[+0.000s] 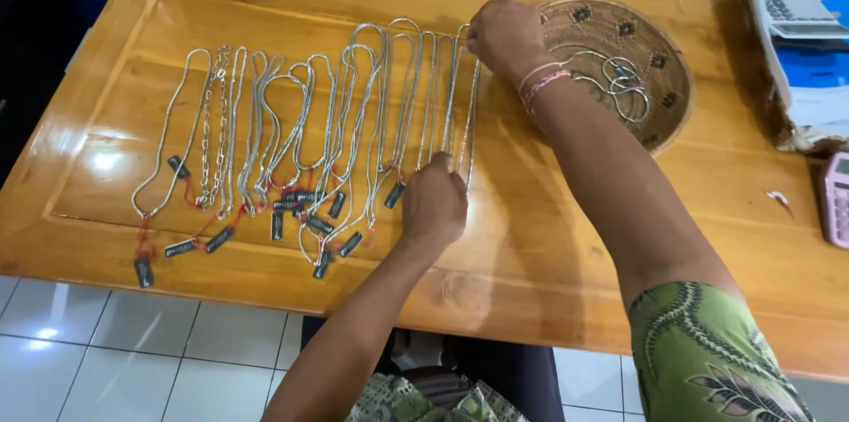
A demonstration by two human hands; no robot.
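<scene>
Two hands stretch the last silver chain straight at the right end of a row on a wooden table.

The left hand (pixel 433 203) pinches the near end of the rightmost chain (pixel 462 103), and the right hand (pixel 506 37) grips its far loop; the fingertips are partly hidden, so the hold is judged, not plainly seen. The chain lies just beside the other tagged chains (pixel 292 134), with a woven basket (pixel 659 99) holding more to the right. To do this well, keep both ends taut and parallel to the neighbours, without overlapping them.
</scene>
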